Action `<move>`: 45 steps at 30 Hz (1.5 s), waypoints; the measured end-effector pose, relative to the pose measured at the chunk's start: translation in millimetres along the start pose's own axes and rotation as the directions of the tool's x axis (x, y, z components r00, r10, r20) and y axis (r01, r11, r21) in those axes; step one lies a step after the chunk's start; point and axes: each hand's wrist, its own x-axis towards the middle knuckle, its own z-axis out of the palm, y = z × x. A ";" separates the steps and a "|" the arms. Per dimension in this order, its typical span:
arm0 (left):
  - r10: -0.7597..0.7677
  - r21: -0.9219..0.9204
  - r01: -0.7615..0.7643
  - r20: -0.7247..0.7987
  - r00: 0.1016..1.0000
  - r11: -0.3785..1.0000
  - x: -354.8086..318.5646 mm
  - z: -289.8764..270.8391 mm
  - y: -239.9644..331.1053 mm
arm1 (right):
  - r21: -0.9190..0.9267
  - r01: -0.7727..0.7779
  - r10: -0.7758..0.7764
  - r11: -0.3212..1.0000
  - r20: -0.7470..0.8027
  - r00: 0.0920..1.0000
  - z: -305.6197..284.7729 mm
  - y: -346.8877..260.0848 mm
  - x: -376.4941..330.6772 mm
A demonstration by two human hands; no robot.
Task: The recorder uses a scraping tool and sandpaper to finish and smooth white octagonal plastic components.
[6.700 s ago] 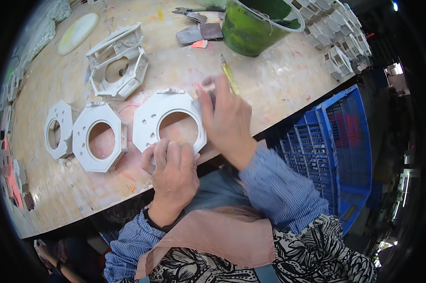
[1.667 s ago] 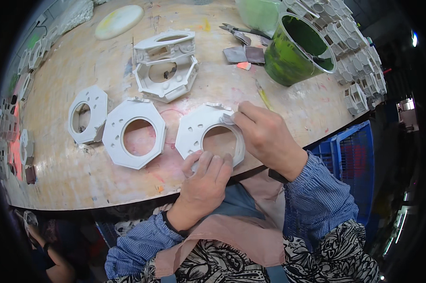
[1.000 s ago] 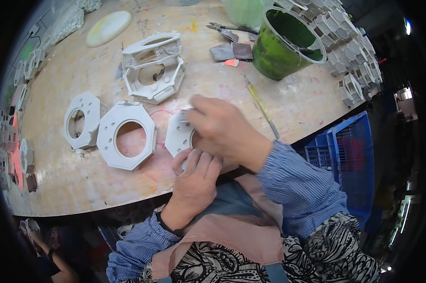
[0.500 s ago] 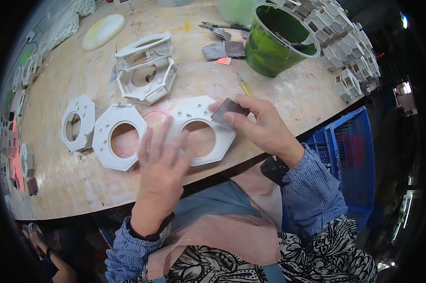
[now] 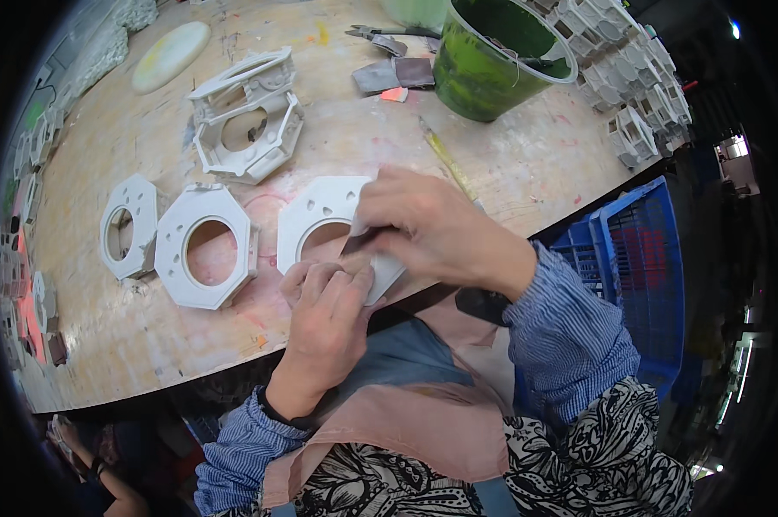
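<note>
We've got the white octagonal ring plate [image 5: 324,226] at the near edge of the worktop [image 5: 527,164]. Left hand [image 5: 324,319] lies flat on its near rim, fingers extended, gripping nothing. Right hand [image 5: 428,231] has its grip closed on a small dark piece [image 5: 359,243] against the plate's right side, hiding that side. Left of it: two more ring plates [image 5: 203,246]. Beyond it: stacked frames [image 5: 246,116], green bucket [image 5: 492,56].

White octagonal ring plate [image 5: 320,217] flat at table edge.
</note>
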 end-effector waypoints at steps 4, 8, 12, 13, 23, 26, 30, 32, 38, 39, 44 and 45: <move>0.030 0.016 -0.031 0.022 0.999 0.999 -0.6 -7.0 -0.1 | -0.277 -0.096 0.059 0.956 -0.139 0.989 -19.8 22.7 5.9; 0.009 0.001 -0.009 0.031 0.999 1.000 0.7 -9.5 0.6 | -0.036 -0.021 0.014 0.999 -0.191 0.981 -11.6 5.1 4.1; -0.022 0.066 0.020 0.035 0.999 0.998 -1.6 -17.6 -4.7 | -0.223 -0.068 0.022 0.972 -0.203 0.979 -7.5 24.3 -1.4; -0.013 0.064 0.010 0.033 0.999 0.998 -0.9 -21.8 -6.7 | -0.495 -0.110 -0.027 0.862 -0.263 0.964 -20.2 34.2 -4.3; -0.133 -0.039 0.133 0.016 0.991 0.990 10.1 -29.3 11.1 | 0.480 -0.437 0.612 0.761 -0.308 0.728 9.8 16.9 -24.0; -0.159 0.210 0.155 0.002 0.987 0.965 9.9 -11.0 8.4 | 0.515 -0.519 0.706 0.682 -0.280 0.651 28.4 -2.0 -25.8; -0.140 0.253 0.141 -0.022 0.990 0.957 4.0 4.6 2.7 | 0.082 -0.502 0.468 0.861 -0.513 0.720 50.1 -4.0 -13.7; -0.134 0.247 0.134 -0.017 0.991 0.960 4.7 5.6 3.5 | -0.208 -0.457 0.256 0.865 -0.601 0.757 46.0 4.3 -8.1; -0.087 0.296 0.099 -0.053 0.995 0.950 4.7 5.4 0.1 | -0.296 -0.281 0.112 0.913 -0.479 0.871 48.8 -2.0 -17.3; -0.085 0.293 0.097 -0.053 0.995 0.951 4.7 5.2 0.7 | -0.341 -0.319 0.129 0.884 -0.480 0.868 44.5 0.7 -18.4; -0.055 0.292 0.076 -0.079 0.995 0.953 7.7 6.9 0.5 | -0.210 -0.540 0.335 0.815 -0.589 0.735 28.3 25.6 -12.7; -0.061 0.299 0.082 -0.080 0.995 0.951 6.3 6.8 0.3 | -0.206 -0.534 0.334 0.820 -0.585 0.739 30.0 23.7 -14.3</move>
